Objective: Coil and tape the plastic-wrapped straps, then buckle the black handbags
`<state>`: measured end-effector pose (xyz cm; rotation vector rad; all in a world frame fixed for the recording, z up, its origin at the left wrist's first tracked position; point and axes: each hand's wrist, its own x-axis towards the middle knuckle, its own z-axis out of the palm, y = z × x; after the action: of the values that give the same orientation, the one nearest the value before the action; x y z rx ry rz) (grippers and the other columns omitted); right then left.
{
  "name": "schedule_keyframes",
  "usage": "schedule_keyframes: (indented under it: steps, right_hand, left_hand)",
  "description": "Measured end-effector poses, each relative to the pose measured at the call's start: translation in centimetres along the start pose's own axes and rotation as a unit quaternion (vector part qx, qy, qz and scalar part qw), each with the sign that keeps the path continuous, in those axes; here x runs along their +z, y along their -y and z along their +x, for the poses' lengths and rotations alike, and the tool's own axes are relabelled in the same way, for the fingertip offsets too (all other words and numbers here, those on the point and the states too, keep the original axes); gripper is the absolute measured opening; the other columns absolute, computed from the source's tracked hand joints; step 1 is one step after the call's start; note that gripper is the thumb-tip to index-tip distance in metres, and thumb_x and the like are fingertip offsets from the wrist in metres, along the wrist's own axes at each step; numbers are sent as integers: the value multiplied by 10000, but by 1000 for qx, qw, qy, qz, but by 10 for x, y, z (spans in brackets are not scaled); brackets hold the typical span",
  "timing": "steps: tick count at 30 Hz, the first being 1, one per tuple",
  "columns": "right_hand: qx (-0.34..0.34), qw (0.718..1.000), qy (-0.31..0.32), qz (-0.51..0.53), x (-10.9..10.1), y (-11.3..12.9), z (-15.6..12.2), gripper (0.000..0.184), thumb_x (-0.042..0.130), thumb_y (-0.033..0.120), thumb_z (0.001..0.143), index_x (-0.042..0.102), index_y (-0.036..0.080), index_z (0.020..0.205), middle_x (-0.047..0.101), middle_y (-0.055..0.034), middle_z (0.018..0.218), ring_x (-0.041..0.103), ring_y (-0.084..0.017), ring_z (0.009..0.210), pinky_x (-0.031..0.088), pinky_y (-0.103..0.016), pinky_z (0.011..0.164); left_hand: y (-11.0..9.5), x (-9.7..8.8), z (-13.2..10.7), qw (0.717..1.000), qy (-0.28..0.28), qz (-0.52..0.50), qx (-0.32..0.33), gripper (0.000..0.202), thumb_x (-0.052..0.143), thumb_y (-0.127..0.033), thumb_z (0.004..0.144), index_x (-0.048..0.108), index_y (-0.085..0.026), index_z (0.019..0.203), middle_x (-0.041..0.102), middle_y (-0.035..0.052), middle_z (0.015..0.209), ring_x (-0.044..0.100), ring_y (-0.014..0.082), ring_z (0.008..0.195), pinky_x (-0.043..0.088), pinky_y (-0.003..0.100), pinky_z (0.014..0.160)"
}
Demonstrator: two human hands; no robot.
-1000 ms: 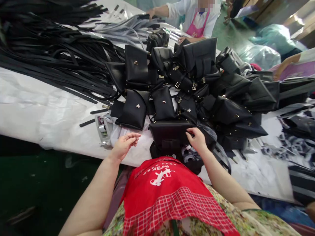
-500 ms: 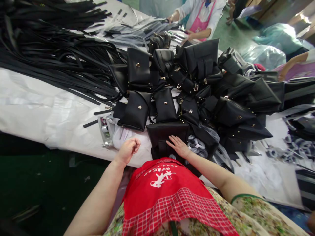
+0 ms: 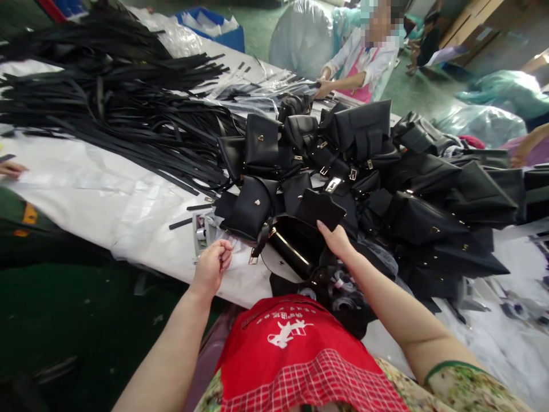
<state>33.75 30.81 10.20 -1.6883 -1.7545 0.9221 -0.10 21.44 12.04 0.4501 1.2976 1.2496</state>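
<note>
In front of me a black handbag (image 3: pixel 285 243) lies opened, with a gold zipper showing along its inside. My right hand (image 3: pixel 337 239) pinches the bag's black flap (image 3: pixel 319 209) between thumb and fingers and holds it raised. My left hand (image 3: pixel 213 262) is closed, its fingers curled; whatever may be inside them is hidden. It hovers by a small pale box-like holder (image 3: pixel 198 229) at the table edge, left of the bag. A strap with a metal buckle (image 3: pixel 253 256) hangs between my hands.
Several finished-looking black bags (image 3: pixel 446 183) are piled behind and to the right. Long black straps (image 3: pixel 141 120) cover the table's far left. Across the table a person in a pink apron (image 3: pixel 362 74) handles straps. Another person's hand (image 3: pixel 12 169) is at the left edge.
My right hand has gone from lying flat on the closed bag to lifting its flap, and the bag's inside now shows. My left hand stays closed. The view has shifted.
</note>
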Motion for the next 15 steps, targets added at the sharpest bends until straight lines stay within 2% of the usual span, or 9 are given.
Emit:
schedule_keyframes:
  steps: [3,5,7,11,13,15]
  right_hand:
    - [60,991,-5,121,-14,-13,-1,409,596,503,847,674,185,1091,701,-80,1143,637,-245,1100,495,-387,969]
    - [114,985,18,132,-11,-26,-8,393,584,513,848,668,189,1054,717,-72,1096,656,-222,1063,525,-367,922]
    - [173,980,32,98,-5,-41,-17,370,572,497,857,674,164,983,740,-87,970,692,-219,943,558,-354,826]
    - [238,970,38,3,-4,-60,-27,282,718,411,748,662,136,720,699,-96,647,691,-255,714,544,-347,676]
    - [249,967,27,-49,-13,-61,-27,279,746,403,713,638,152,656,675,-93,609,680,-272,719,523,-353,681]
    - [239,967,4,-91,-22,-53,-26,267,716,415,741,646,161,699,698,-113,716,672,-288,827,501,-366,751]
  left_hand:
    - [3,-1,-2,1000,-1,23,-7,75,504,-192,619,538,-174,684,366,-84,457,302,43,343,170,152,337]
    - [12,1,-3,999,7,36,-20,76,504,-193,617,537,-174,683,369,-84,453,303,43,344,163,150,340]
    - [23,4,-2,998,18,46,-33,75,510,-196,619,538,-173,685,377,-85,453,298,41,342,156,151,344]
    - [38,10,-2,995,43,72,-57,85,520,-214,634,547,-169,701,384,-85,460,287,39,344,142,158,354]
    - [43,13,-2,992,55,89,-66,90,524,-221,640,557,-167,704,383,-84,459,285,43,349,139,165,360]
    - [48,16,-3,989,69,111,-74,113,527,-224,645,580,-159,721,385,-83,457,284,46,356,143,173,367]
